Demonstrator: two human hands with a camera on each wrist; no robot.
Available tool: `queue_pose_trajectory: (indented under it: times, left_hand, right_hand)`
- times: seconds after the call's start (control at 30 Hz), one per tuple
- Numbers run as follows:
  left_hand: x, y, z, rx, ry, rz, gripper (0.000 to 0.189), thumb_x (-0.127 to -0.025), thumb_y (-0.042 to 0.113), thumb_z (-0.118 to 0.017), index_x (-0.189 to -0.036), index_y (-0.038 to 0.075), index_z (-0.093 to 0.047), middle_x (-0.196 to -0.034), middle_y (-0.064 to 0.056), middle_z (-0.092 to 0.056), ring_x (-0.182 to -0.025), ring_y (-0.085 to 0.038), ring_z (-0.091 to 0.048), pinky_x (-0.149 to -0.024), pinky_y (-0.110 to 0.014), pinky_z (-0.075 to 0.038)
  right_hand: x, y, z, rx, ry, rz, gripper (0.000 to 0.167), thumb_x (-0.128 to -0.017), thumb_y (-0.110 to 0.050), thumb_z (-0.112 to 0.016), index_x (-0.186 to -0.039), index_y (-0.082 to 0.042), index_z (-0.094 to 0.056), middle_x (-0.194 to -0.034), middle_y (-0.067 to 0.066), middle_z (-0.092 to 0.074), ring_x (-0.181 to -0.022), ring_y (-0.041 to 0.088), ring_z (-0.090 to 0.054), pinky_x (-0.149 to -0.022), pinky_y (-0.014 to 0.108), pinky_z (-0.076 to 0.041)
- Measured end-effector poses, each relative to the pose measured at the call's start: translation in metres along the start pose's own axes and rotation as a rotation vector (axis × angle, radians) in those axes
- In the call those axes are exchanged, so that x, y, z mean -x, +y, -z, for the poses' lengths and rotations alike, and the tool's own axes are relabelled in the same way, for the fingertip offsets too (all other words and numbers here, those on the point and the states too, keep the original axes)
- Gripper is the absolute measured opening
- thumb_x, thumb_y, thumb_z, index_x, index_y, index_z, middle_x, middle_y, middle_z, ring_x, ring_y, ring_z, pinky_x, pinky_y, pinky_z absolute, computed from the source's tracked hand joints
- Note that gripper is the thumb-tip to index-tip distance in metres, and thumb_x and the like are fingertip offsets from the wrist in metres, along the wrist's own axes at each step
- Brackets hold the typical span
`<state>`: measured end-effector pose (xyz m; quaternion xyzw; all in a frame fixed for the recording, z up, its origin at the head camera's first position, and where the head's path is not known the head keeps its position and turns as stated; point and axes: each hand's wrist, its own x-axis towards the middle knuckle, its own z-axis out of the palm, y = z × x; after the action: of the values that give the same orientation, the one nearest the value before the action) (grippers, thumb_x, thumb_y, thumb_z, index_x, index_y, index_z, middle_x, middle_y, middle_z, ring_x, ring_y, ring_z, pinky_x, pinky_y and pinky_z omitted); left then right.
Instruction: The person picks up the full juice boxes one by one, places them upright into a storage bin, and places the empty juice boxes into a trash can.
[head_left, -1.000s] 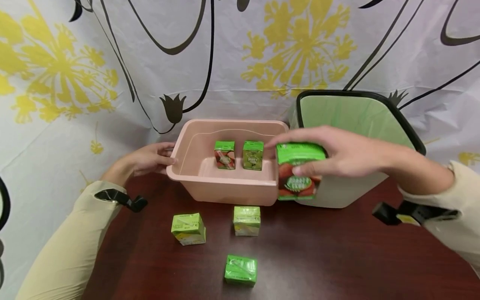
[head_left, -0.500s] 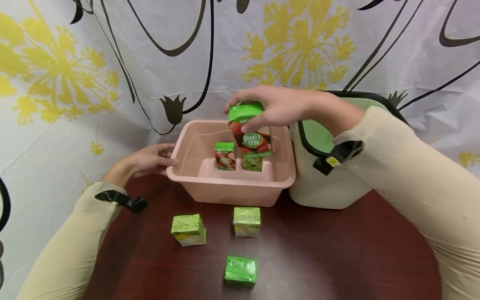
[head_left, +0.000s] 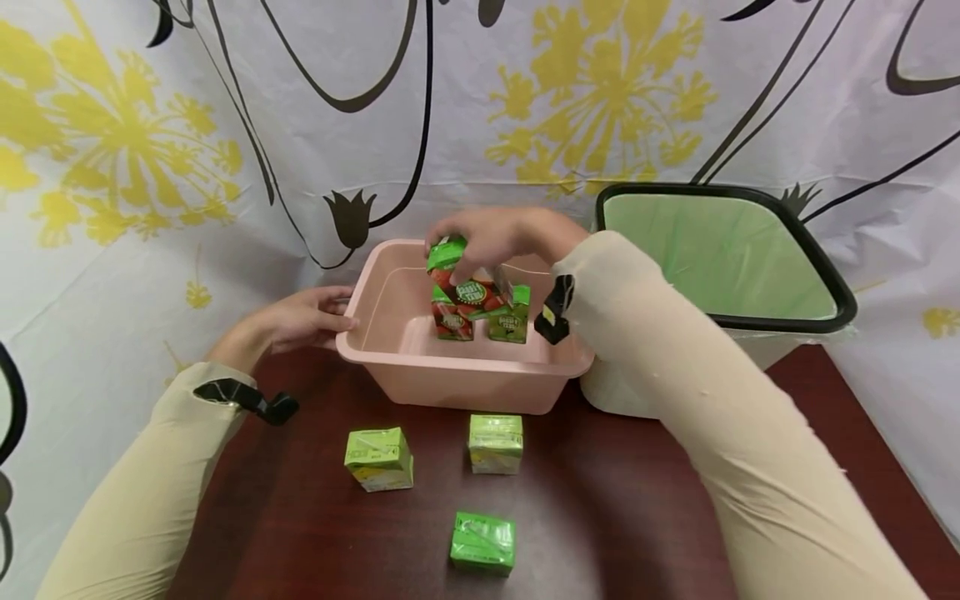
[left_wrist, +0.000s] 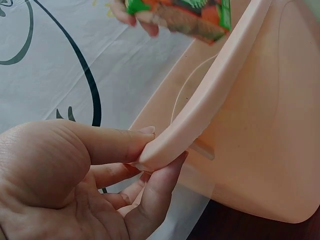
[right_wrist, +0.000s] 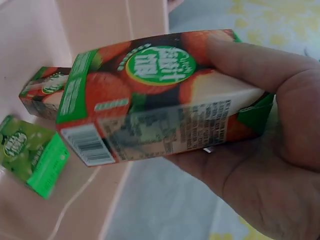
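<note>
My right hand [head_left: 487,237] grips a red juice box [head_left: 472,287] with a green top, tilted above the pink basin [head_left: 450,383]. In the right wrist view, thumb and fingers hold this juice box [right_wrist: 160,95] by one end. Inside the basin stand another red juice box [head_left: 452,323] and a green juice box [head_left: 510,321], both partly hidden behind the held one. At the basin's left end, my left hand [head_left: 303,319] pinches the rim; the left wrist view shows its thumb above and a finger below the rim [left_wrist: 195,117].
A pale bin [head_left: 720,250] with a black rim stands right of the basin. On the dark red table [head_left: 300,517], in front, are two yellow-green juice boxes, one left [head_left: 379,460] and one right [head_left: 496,444], and a bright green box [head_left: 483,543]. A patterned cloth [head_left: 465,100] hangs behind.
My right hand has carried the red juice box left from beside the bin to over the basin, then lower, tilting it. The left hand has stayed on the rim.
</note>
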<state>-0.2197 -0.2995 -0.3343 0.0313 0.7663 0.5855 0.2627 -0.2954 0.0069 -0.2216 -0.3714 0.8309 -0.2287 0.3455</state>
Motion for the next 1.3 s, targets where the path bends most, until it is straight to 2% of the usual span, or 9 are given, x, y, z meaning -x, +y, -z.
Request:
queue_pose_trajectory:
  times: [0.17,0.4,0.53,0.67,0.8,0.87,1.07,1.17,1.3]
  left_hand:
    - [-0.001,-0.001,0.000,-0.004,0.000,-0.005,0.069,-0.102,-0.003,-0.052,-0.159,-0.006,-0.013,-0.148,-0.037,-0.038,-0.100,-0.020,-0.067,-0.087,-0.037,-0.060]
    - [-0.003,0.000,0.000,0.003,0.005,-0.001,0.069,-0.102,-0.004,-0.052,-0.159,-0.005,-0.014,-0.146,-0.036,-0.039,-0.099,-0.020,-0.066,-0.086,-0.037,-0.060]
    - [-0.005,0.001,0.000,-0.001,-0.001,-0.003,0.070,-0.102,-0.003,-0.052,-0.160,-0.005,-0.013,-0.147,-0.036,-0.039,-0.100,-0.019,-0.066,-0.086,-0.037,-0.060]
    - [-0.007,0.001,0.000,-0.002,-0.013,-0.015,0.070,-0.102,-0.002,-0.053,-0.159,-0.006,-0.013,-0.146,-0.036,-0.039,-0.100,-0.019,-0.066,-0.087,-0.037,-0.060]
    - [-0.006,-0.001,0.001,-0.005,-0.002,-0.006,0.069,-0.102,-0.002,-0.052,-0.159,-0.006,-0.014,-0.143,-0.035,-0.041,-0.099,-0.018,-0.066,-0.085,-0.037,-0.060]
    - [-0.005,-0.002,0.002,-0.004,0.005,-0.001,0.068,-0.102,-0.003,-0.052,-0.159,-0.006,-0.014,-0.142,-0.034,-0.042,-0.098,-0.018,-0.066,-0.085,-0.037,-0.061]
    - [-0.005,-0.003,0.001,0.000,0.004,-0.011,0.069,-0.102,-0.003,-0.053,-0.159,-0.006,-0.015,-0.141,-0.034,-0.042,-0.100,-0.020,-0.066,-0.085,-0.038,-0.060]
    - [-0.006,-0.003,0.002,-0.006,-0.001,-0.016,0.069,-0.102,-0.002,-0.054,-0.158,-0.007,-0.015,-0.140,-0.034,-0.044,-0.100,-0.021,-0.066,-0.085,-0.038,-0.061]
    - [-0.005,-0.004,0.004,-0.006,0.013,-0.006,0.068,-0.102,-0.003,-0.053,-0.158,-0.006,-0.015,-0.138,-0.033,-0.045,-0.098,-0.020,-0.066,-0.084,-0.038,-0.061]
  right_hand:
    - [-0.019,0.011,-0.003,-0.045,-0.040,-0.041,0.054,-0.095,0.002,-0.063,-0.144,-0.013,-0.047,-0.126,0.013,-0.057,-0.052,0.021,-0.060,-0.064,0.049,-0.061]
    - [-0.035,0.034,-0.010,-0.107,-0.066,-0.096,0.062,-0.094,0.004,-0.064,-0.150,-0.013,-0.043,-0.129,0.017,-0.056,-0.056,0.025,-0.065,-0.061,0.048,-0.062]
    - [-0.041,0.049,-0.018,-0.177,-0.077,-0.114,0.060,-0.094,0.006,-0.062,-0.148,-0.015,-0.047,-0.132,0.015,-0.053,-0.079,0.028,-0.066,-0.069,0.052,-0.061]
    - [-0.049,0.062,-0.025,-0.110,-0.076,-0.099,0.058,-0.092,0.003,-0.065,-0.145,-0.016,-0.051,-0.137,0.011,-0.051,-0.099,0.023,-0.058,-0.080,0.042,-0.059]
    - [-0.056,0.070,-0.030,-0.050,-0.090,-0.079,0.065,-0.092,-0.002,-0.068,-0.152,-0.019,-0.048,-0.150,0.007,-0.042,-0.089,0.020,-0.057,-0.080,0.036,-0.054]
    - [-0.058,0.072,-0.032,-0.082,-0.109,-0.091,0.069,-0.092,-0.003,-0.068,-0.155,-0.019,-0.044,-0.154,0.006,-0.037,-0.088,0.021,-0.057,-0.079,0.038,-0.055]
    - [-0.064,0.082,-0.039,-0.165,-0.140,-0.091,0.065,-0.089,-0.004,-0.070,-0.149,-0.020,-0.051,-0.138,0.007,-0.049,-0.104,0.024,-0.056,-0.085,0.036,-0.056]
    - [-0.069,0.089,-0.043,-0.131,-0.144,-0.060,0.062,-0.090,-0.005,-0.071,-0.147,-0.019,-0.053,-0.135,0.006,-0.051,-0.104,0.024,-0.056,-0.084,0.036,-0.056]
    - [-0.072,0.096,-0.048,-0.139,-0.153,-0.064,0.066,-0.092,-0.007,-0.070,-0.152,-0.018,-0.046,-0.134,0.010,-0.049,-0.101,0.023,-0.056,-0.081,0.037,-0.056]
